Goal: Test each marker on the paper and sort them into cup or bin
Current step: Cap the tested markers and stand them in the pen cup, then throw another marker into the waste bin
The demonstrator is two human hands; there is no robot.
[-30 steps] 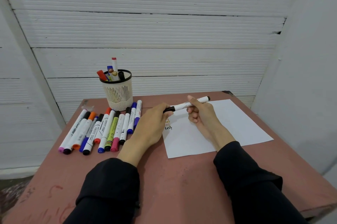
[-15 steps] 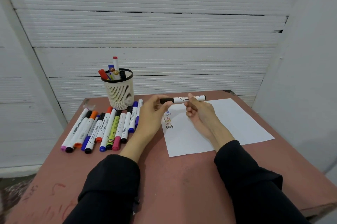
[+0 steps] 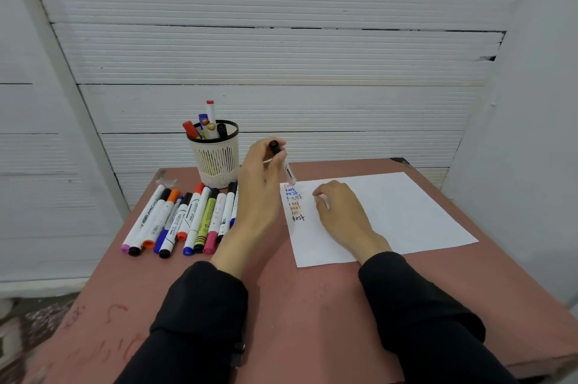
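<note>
Reddish table [image 3: 312,305], seemingly white-panelled wall [image 3: 281,55]

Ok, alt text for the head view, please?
The left hand holds a capped black marker above the paper, while the right hand rests on the sheet beside a column of coloured "test" words. More markers lie by a cup.

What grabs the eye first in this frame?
The left hand at table centre, holding a black-capped marker raised beside the mesh cup of markers. Next, the row of markers lying on the left, and the paper with coloured "test" words under the right hand.
</note>
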